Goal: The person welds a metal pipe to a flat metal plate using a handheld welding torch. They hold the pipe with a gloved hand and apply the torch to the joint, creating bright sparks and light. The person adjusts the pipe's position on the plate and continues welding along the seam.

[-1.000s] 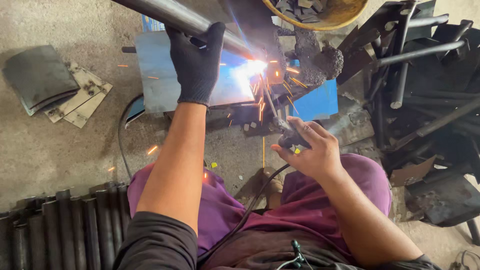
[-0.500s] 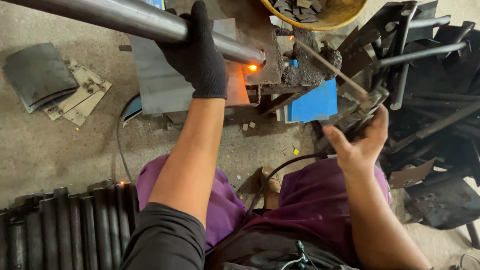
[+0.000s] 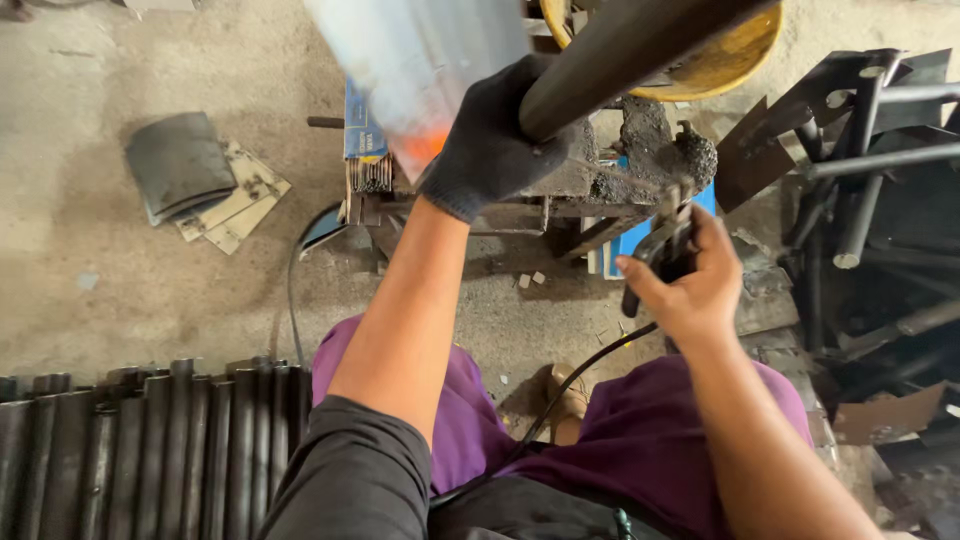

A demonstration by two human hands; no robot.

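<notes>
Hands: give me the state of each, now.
Left hand: gloved, closed on the dark metal pipe.
Right hand: bare, closed on the welding electrode holder.

Left hand (image 3: 490, 140) in black knit glove, arm stretched forward, dark sleeve pushed above elbow, fingers wrapped round dark steel pipe (image 3: 620, 50). Right hand (image 3: 690, 285) bare, lower and right of pipe, forearm angled inward, fingers clenched on black welding electrode holder (image 3: 660, 245), thumb extended.

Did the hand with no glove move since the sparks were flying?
Yes. The bare right hand, gripping the welding holder, was left of the blue sheet by the sparks. It has pulled back rightward and now sits in front of that sheet.
</notes>
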